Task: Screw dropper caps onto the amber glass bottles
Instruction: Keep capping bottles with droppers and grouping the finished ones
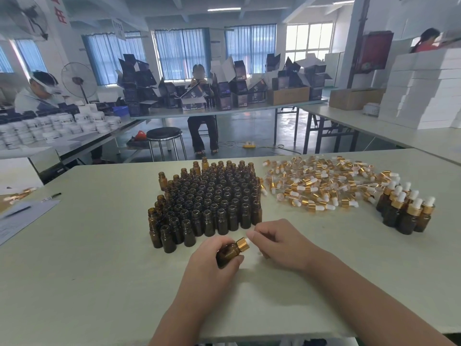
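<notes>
Just below the centre of the frame, an amber bottle (pixel 228 253) is gripped in the left hand (pixel 212 260), with fingers and thumb curled round its body; it is held tilted, neck pointing up and to the right, above the pale desk (pixel 99 270). A dropper cap (pixel 243 243) with a gold collar is seated on the neck, and its white bulb is pinched by the curled fingers of the right hand (pixel 279 243), which hide most of it. Just behind the hands, a dense block of uncapped bottles (pixel 209 198) is seen standing upright. A heap of loose caps (pixel 321 186) is spread to the right of that block, and a small group of capped bottles (pixel 406 211) is gathered at the right edge. At the far left, a pen (pixel 51 196) and papers (pixel 22 218) are laid.
</notes>
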